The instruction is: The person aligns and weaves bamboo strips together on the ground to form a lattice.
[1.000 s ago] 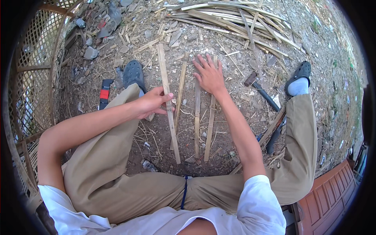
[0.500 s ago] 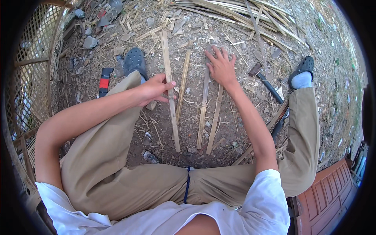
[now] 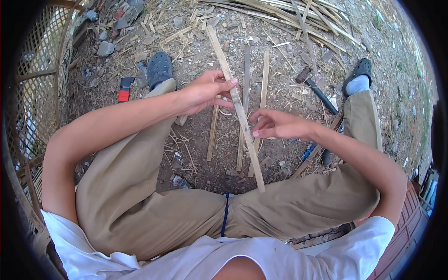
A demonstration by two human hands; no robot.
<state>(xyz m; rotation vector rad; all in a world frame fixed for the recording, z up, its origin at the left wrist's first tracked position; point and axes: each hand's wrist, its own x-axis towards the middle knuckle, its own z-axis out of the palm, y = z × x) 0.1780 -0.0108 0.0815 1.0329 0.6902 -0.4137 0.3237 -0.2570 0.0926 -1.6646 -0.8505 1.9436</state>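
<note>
Left hand (image 3: 205, 93) pinches wood strip (image 3: 241, 116) above ground (image 3: 198, 135), right hand (image 3: 282, 126) half-curled beside it, contact unclear; looks light, stiff, maybe splintery, so grip flat faces near mid-length.

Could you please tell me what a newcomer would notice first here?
Probably the pale wooden strip slanting across the centre, pinched in the left hand, with the right hand close beside it. Next, perhaps, the heap of strips at the top and the hammer at right.

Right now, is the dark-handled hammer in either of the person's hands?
No: the hammer lies on the ground, clear of the left hand and right hand.
</note>
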